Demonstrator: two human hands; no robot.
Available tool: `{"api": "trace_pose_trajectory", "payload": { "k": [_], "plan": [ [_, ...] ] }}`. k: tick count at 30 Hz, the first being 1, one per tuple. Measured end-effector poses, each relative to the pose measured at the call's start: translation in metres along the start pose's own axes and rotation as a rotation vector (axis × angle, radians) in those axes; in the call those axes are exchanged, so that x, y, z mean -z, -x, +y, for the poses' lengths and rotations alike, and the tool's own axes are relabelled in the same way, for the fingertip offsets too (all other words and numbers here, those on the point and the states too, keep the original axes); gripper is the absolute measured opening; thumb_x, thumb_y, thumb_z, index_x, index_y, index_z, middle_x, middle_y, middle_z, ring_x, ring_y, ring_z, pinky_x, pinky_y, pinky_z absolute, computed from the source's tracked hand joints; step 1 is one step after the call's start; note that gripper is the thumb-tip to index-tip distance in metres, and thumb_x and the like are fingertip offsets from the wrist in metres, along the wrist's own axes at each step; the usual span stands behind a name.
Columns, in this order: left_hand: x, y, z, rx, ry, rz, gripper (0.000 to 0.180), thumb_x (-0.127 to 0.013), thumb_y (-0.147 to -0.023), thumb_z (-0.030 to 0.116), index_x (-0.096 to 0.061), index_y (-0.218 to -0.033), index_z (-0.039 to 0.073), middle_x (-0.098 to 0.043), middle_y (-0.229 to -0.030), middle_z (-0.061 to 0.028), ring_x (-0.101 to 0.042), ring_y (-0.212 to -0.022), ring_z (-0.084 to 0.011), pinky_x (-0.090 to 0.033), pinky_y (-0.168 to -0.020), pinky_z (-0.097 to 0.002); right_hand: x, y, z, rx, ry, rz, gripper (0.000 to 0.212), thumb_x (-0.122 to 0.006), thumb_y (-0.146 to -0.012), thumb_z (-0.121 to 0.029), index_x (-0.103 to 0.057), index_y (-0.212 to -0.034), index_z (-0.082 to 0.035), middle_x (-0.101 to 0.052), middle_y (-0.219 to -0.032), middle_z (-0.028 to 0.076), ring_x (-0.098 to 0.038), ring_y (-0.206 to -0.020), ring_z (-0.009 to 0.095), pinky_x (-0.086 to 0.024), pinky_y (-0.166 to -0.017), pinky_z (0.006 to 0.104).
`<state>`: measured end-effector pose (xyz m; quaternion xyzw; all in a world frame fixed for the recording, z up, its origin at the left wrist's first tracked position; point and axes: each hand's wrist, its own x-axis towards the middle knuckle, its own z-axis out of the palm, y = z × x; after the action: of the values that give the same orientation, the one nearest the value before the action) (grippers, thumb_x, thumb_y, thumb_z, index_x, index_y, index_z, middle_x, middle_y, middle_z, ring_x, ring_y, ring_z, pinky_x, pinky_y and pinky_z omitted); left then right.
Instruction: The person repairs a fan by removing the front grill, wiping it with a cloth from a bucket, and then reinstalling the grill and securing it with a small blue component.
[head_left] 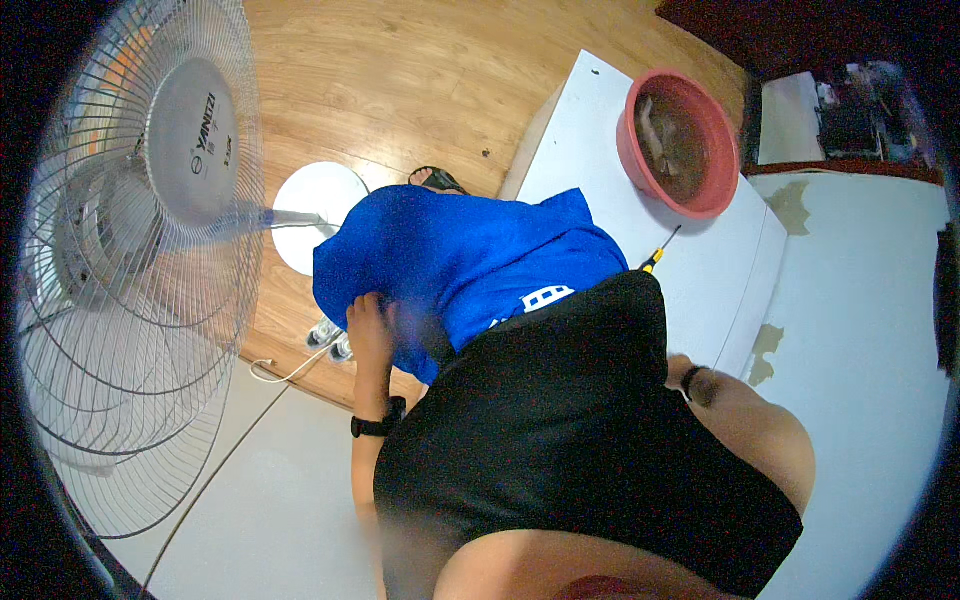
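Note:
My left hand [369,325] rests on the side of the blue shorts [470,250] over my lap, its fingers lying against the fabric. A black band circles that wrist. My right hand [679,370] is mostly hidden behind my black top [530,410]; only a bit near the wrist shows, with a dark band, close to the white surface [730,290]. Nearest to it on that surface lies a screwdriver [655,257] with a yellow and black handle. Farther off stands a pink basin [632,150] holding murky water and some pale pieces.
A large standing fan [195,140] fills the left side, its round white base [318,205] on the wooden floor [380,80]. A white cable [275,377] lies near the fan. My foot in a black sandal [440,181] shows beyond my lap. A pale wall with peeled patches [766,355] stands at right.

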<state>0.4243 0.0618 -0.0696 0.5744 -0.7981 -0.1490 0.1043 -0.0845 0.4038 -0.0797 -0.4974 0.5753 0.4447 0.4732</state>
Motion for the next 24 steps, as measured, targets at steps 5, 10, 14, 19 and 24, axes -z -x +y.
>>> {"api": "trace_pose_trajectory", "payload": {
  "k": [5,10,14,19,24],
  "plan": [
    [0.004,0.001,-0.004,0.044,0.037,-0.065,0.023,-0.056,-0.081,0.02,-0.051,-0.093,0.001,-0.053,-0.087,-0.0185,-0.05,-0.081,-0.0383,-0.04,-0.074,-0.0475,-0.045,-0.024,0.021,0.13,-0.03,0.075,0.027,-0.048,-0.082,-0.028,-0.063,-0.075,-0.007,-0.063,-0.081,0.016,-0.061,-0.075,0.033,-0.048,-0.062,0.0445],
    [0.009,-0.009,-0.003,0.125,0.177,-0.043,0.021,-0.053,-0.084,0.018,-0.052,-0.095,0.001,-0.057,-0.092,-0.0202,-0.052,-0.087,-0.039,-0.04,-0.075,-0.0466,-0.012,-0.02,0.017,0.122,-0.102,0.09,0.027,-0.049,-0.082,-0.029,-0.063,-0.074,-0.008,-0.063,-0.079,0.016,-0.061,-0.075,0.033,-0.047,-0.062,0.0449],
    [0.019,-0.027,0.008,0.231,0.225,-0.093,0.019,-0.053,-0.085,0.017,-0.053,-0.096,0.002,-0.059,-0.088,-0.0202,-0.054,-0.082,-0.0392,-0.042,-0.07,-0.0461,0.002,-0.013,0.027,0.129,-0.133,0.093,0.027,-0.049,-0.082,-0.03,-0.062,-0.073,-0.008,-0.063,-0.078,0.016,-0.06,-0.074,0.034,-0.047,-0.061,0.0452],
    [0.018,-0.06,0.014,0.273,0.284,-0.234,0.02,-0.053,-0.086,0.018,-0.053,-0.096,0.001,-0.059,-0.086,-0.0205,-0.057,-0.08,-0.0396,-0.045,-0.068,-0.0447,0.036,-0.016,0.045,0.151,-0.176,0.104,0.027,-0.049,-0.082,-0.03,-0.062,-0.072,-0.008,-0.062,-0.077,0.016,-0.06,-0.073,0.034,-0.046,-0.061,0.0456],
    [0.013,-0.099,0.043,0.272,0.322,-0.253,0.021,-0.055,-0.086,0.019,-0.053,-0.097,0.002,-0.06,-0.092,-0.0194,-0.057,-0.086,-0.0371,-0.045,-0.074,-0.0407,0.074,-0.019,0.062,0.199,-0.197,0.114,0.028,-0.049,-0.081,-0.031,-0.062,-0.071,-0.008,-0.062,-0.076,0.017,-0.06,-0.072,0.035,-0.046,-0.06,0.046]
  ]
}}
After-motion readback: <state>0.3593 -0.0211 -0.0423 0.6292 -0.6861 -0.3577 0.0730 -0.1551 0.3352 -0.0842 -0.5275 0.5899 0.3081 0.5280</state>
